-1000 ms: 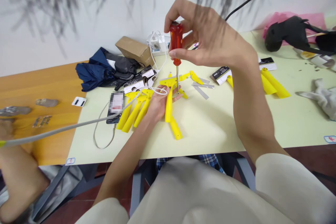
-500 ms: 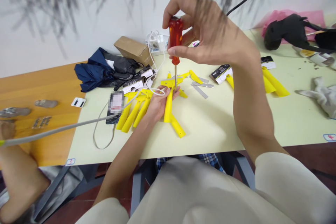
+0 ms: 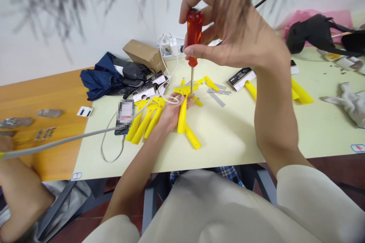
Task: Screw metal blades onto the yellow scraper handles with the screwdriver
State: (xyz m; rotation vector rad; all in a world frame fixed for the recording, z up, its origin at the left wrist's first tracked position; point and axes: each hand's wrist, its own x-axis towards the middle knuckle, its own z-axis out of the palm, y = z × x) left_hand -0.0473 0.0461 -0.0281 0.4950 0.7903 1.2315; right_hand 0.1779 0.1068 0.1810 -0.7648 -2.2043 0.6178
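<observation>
My right hand [image 3: 228,26] is raised high, its thumb and fingers closed round the red handle of a screwdriver [image 3: 194,32]. The shaft points down to the head of a yellow scraper-like tool [image 3: 182,115], where the tip's exact contact is too small to tell. My left hand [image 3: 171,114] grips that yellow tool from the left, near its head. Another yellow handle [image 3: 193,136] lies beneath it on the table. Grey metal blades [image 3: 216,98] and a small yellow piece [image 3: 211,83] lie just beyond.
Several yellow tools [image 3: 144,123] lie left of my left hand, by a white cable. Behind are a cardboard box [image 3: 144,55] and dark blue cloth [image 3: 99,76]. Black-and-white packaging [image 3: 242,78] and a white glove [image 3: 352,100] are to the right. A co-worker's arm shows at lower left.
My right hand and the screwdriver handle have shifted slightly up and right, tilting the shaft a little. My left hand and the yellow tool have hardly moved.
</observation>
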